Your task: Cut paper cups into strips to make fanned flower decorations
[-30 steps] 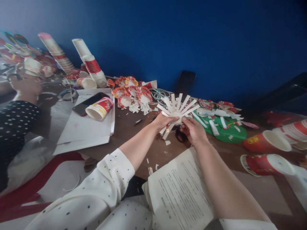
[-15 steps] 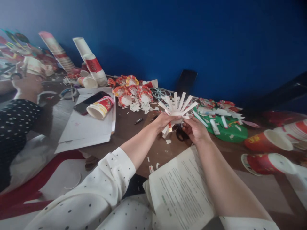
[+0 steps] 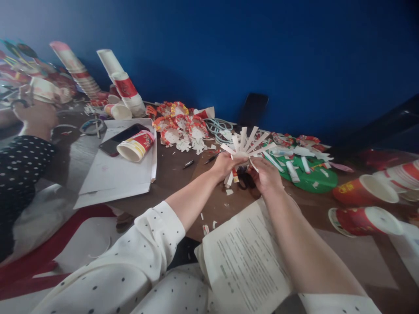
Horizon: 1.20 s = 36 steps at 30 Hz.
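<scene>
Two hands of mine share one piece: my left grip (image 3: 226, 165) is closed on the left side of a paper cup cut into strips (image 3: 241, 153), and my right grip (image 3: 267, 175) pinches it at the right edge, where one strip curves down beside my fingers. I hold the cup above the brown counter (image 3: 175, 185), straight ahead of me, its white strips fanned mostly upward and outward, a few hanging underneath. Below it sits a black object (image 3: 245, 182), too hidden for me to tell what it is.

Nearer my body, a printed page (image 3: 245, 261) lies between my forearms. Left of my hands I have a pen (image 3: 188, 164) on the counter, then a white sheet (image 3: 113, 174) with a dark phone (image 3: 122, 138) and a red-and-yellow paper cup (image 3: 137, 146) tipped on its side. Just beyond are frilled red cup pieces (image 3: 172, 127) and white paper cutouts (image 3: 197, 140), beside a coiled cable (image 3: 218, 126). To my right, a green disc (image 3: 314, 182) carries white scraps and tubes. At far left, a co-worker's hand (image 3: 39, 118) is by a pale cup (image 3: 44, 90).
</scene>
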### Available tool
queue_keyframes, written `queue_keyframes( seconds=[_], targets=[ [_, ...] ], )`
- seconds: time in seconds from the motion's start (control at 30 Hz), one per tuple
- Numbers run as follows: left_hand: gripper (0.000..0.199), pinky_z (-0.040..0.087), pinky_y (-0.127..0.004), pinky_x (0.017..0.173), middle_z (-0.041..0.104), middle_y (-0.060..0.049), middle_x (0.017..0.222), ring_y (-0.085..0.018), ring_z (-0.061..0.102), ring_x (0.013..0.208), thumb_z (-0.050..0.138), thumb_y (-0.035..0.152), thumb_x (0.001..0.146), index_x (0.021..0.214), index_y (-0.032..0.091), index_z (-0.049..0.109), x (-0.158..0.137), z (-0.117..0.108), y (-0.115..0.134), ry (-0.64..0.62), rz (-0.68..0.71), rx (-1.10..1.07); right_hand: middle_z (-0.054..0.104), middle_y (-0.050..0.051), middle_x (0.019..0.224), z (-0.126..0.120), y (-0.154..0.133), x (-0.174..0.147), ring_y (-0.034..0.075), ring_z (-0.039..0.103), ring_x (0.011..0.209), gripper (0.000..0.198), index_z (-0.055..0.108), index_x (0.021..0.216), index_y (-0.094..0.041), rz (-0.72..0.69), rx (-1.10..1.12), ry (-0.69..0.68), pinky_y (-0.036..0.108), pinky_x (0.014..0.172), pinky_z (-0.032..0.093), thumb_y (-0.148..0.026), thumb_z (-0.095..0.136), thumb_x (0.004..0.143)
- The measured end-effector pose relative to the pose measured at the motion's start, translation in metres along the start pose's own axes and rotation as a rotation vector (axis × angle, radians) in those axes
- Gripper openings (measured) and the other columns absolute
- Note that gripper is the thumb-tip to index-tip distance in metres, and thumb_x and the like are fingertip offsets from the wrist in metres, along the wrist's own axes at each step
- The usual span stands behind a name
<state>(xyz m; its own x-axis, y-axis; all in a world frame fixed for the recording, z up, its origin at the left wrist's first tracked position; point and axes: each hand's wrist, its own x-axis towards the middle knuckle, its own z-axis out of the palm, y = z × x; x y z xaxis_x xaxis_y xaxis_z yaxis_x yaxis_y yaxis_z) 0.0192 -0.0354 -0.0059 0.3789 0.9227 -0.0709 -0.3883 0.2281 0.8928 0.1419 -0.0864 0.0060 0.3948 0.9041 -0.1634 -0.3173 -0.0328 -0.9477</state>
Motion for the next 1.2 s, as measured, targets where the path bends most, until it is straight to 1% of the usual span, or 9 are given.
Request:
queue_keyframes(
  seconds=[0.07,0.2,0.37,0.47,0.7,0.8,0.93,1.03,1.2],
  targets=[
    [0.034,0.051,-0.035,0.090,0.076,-0.006,0.087,-0.021,0.069,0.085,0.087,0.025,0.054,0.083,0.013,0.073,0.002,-0.001,-0.002,0.001,-0.019,-0.035,0.057,-0.006,0.058,-0.001,0.000,0.000,0.009,0.053,0.054,0.024,0.064,0.064,-0.023,-0.016,-0.039,0.005,0.021,0.048,0.049,-0.030,0.085,0.053],
    [0.037,0.051,-0.035,0.092,0.075,-0.007,0.087,-0.019,0.070,0.084,0.088,0.024,0.053,0.085,0.013,0.073,0.006,-0.003,-0.002,-0.019,-0.051,-0.110,0.060,-0.005,0.061,-0.003,0.000,0.000,0.010,0.053,0.054,0.029,0.068,0.072,-0.023,0.022,-0.040,0.024,0.021,0.046,0.050,-0.032,0.087,0.051],
    [0.046,0.050,-0.038,0.096,0.076,-0.009,0.090,-0.020,0.069,0.084,0.091,0.021,0.046,0.086,0.009,0.073,0.007,-0.005,0.005,-0.053,-0.091,-0.176,0.060,-0.006,0.061,-0.003,-0.002,-0.003,0.008,0.052,0.053,0.026,0.067,0.069,-0.021,0.037,-0.048,-0.006,0.018,0.044,0.047,-0.031,0.085,0.055],
    [0.051,0.048,-0.041,0.098,0.075,-0.011,0.094,-0.023,0.070,0.088,0.092,0.021,0.044,0.089,0.009,0.073,0.008,-0.007,0.006,-0.045,-0.113,-0.177,0.061,-0.005,0.063,-0.004,-0.003,-0.004,0.009,0.053,0.053,0.025,0.066,0.070,-0.021,0.053,-0.058,0.003,0.019,0.044,0.047,-0.031,0.083,0.056],
    [0.054,0.048,-0.042,0.100,0.075,-0.013,0.105,-0.029,0.068,0.104,0.091,0.021,0.046,0.096,0.011,0.074,0.008,-0.010,0.006,-0.075,-0.119,-0.160,0.059,-0.005,0.061,-0.005,-0.003,-0.004,0.010,0.053,0.055,0.026,0.066,0.072,-0.021,0.048,-0.131,-0.026,0.022,0.046,0.045,-0.037,0.082,0.059],
    [0.056,0.048,-0.043,0.101,0.074,-0.014,0.108,-0.030,0.067,0.107,0.091,0.020,0.047,0.100,0.011,0.074,0.009,-0.011,0.006,-0.074,-0.127,-0.126,0.056,-0.005,0.057,-0.004,-0.003,-0.005,0.009,0.051,0.054,0.024,0.065,0.067,-0.021,0.064,-0.133,-0.012,0.019,0.045,0.043,-0.034,0.083,0.059],
    [0.059,0.048,-0.041,0.102,0.074,-0.014,0.108,-0.029,0.067,0.107,0.091,0.018,0.047,0.102,0.011,0.073,0.013,-0.012,0.004,-0.071,-0.109,-0.129,0.057,-0.005,0.058,-0.004,-0.004,-0.005,0.007,0.050,0.053,0.024,0.066,0.068,-0.019,0.101,-0.063,-0.031,0.016,0.043,0.042,-0.031,0.084,0.058],
    [0.055,0.049,-0.040,0.101,0.074,-0.014,0.105,-0.027,0.068,0.105,0.090,0.016,0.050,0.101,0.010,0.072,0.013,-0.012,0.004,-0.107,-0.121,-0.173,0.058,-0.005,0.060,-0.005,-0.006,-0.006,0.007,0.051,0.053,0.028,0.067,0.071,-0.019,0.139,-0.023,-0.062,0.015,0.043,0.044,-0.031,0.087,0.056],
    [0.031,0.053,-0.037,0.093,0.076,-0.009,0.090,-0.021,0.072,0.085,0.084,0.014,0.061,0.090,0.011,0.072,0.007,-0.010,0.011,-0.138,-0.207,-0.175,0.055,-0.007,0.059,-0.007,-0.006,-0.006,0.005,0.048,0.050,0.033,0.066,0.073,-0.019,0.185,0.002,-0.178,0.013,0.043,0.044,-0.033,0.090,0.055]
  ],
)
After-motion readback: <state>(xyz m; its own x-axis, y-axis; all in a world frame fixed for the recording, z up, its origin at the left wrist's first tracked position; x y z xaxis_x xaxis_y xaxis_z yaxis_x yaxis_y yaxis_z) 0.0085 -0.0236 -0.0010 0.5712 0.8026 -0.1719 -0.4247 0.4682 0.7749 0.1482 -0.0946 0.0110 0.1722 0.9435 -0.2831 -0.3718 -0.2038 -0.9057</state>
